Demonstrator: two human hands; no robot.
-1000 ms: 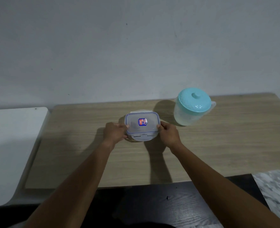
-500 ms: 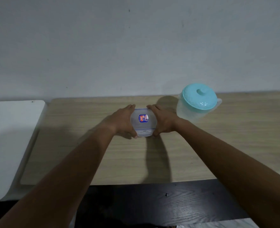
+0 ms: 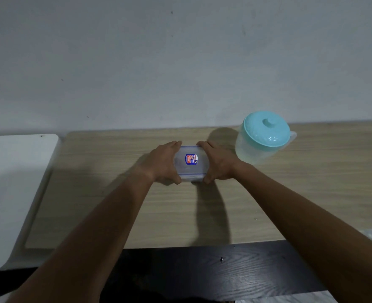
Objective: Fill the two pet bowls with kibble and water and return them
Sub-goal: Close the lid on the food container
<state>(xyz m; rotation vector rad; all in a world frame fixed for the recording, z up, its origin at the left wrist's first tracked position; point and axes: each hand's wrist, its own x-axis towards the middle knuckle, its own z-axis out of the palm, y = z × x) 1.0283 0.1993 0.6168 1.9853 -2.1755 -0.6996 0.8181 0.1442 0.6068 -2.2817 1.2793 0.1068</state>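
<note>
A small clear plastic container [image 3: 191, 162] with a blue-rimmed snap lid and a blue and red sticker sits on the light wooden table [image 3: 202, 206]. My left hand [image 3: 163, 162] grips its left side, fingers over the far edge and thumb at the near edge. My right hand [image 3: 219, 162] grips its right side the same way. A clear pitcher [image 3: 263, 138] with a turquoise lid stands to the right, apart from my right hand. No pet bowls are in view.
A white surface [image 3: 12, 189] adjoins the table on the left. A dark wooden surface [image 3: 213, 272] lies below the table's near edge. A grey wall runs behind the table.
Both hands went from pinching the container's side edges to wrapping round its two sides. The camera moved closer and lower; the container stays on the table.
</note>
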